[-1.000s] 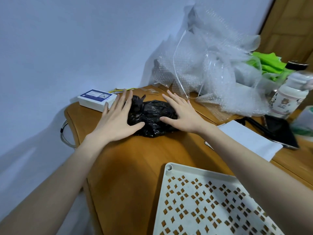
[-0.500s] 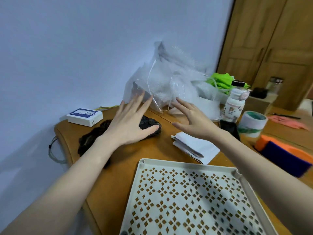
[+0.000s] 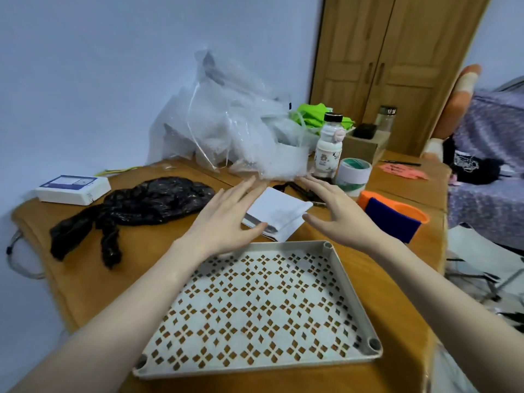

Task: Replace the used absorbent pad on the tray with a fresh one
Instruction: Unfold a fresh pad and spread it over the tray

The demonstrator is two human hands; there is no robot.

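A white perforated tray (image 3: 351,293) lies on the wooden table in front of me with nothing in it. Just beyond its far edge sits a folded white pad (image 3: 280,211). My left hand (image 3: 226,219) hovers over the pad's left side, fingers spread and holding nothing. My right hand (image 3: 334,214) hovers at the pad's right side, also with fingers apart and nothing in it. A tied black plastic bag (image 3: 141,205) lies to the left on the table, apart from both hands.
A white box (image 3: 72,190) sits at the far left. Bubble wrap and clear bags (image 3: 232,129) pile up at the back. A bottle (image 3: 329,148), a tape roll (image 3: 354,177) and an orange-and-blue holder (image 3: 394,219) stand to the right.
Both hands have left the black bag and moved right to hover over the folded white pad. The view has swung right and down, showing the whole tray.
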